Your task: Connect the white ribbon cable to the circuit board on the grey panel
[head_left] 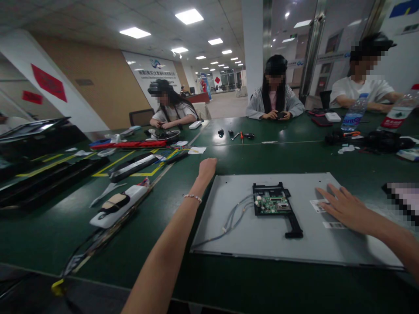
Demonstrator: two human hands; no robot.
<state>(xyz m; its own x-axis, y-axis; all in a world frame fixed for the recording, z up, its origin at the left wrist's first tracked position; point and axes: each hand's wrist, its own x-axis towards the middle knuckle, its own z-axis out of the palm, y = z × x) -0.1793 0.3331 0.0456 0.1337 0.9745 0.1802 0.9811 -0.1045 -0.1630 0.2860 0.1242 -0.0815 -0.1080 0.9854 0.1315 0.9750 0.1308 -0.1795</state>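
As a cabled circuit board (274, 205) lies exposed, lower right of frame, the left hand (207, 169) curls by the panel (234, 189), grip unclear; the right hand (352, 210) splays atop it.

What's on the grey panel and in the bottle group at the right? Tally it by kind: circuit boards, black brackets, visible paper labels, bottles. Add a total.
Circuit board: 1
Black bracket: 1
Paper labels: 2
Bottles: 2
Total: 6
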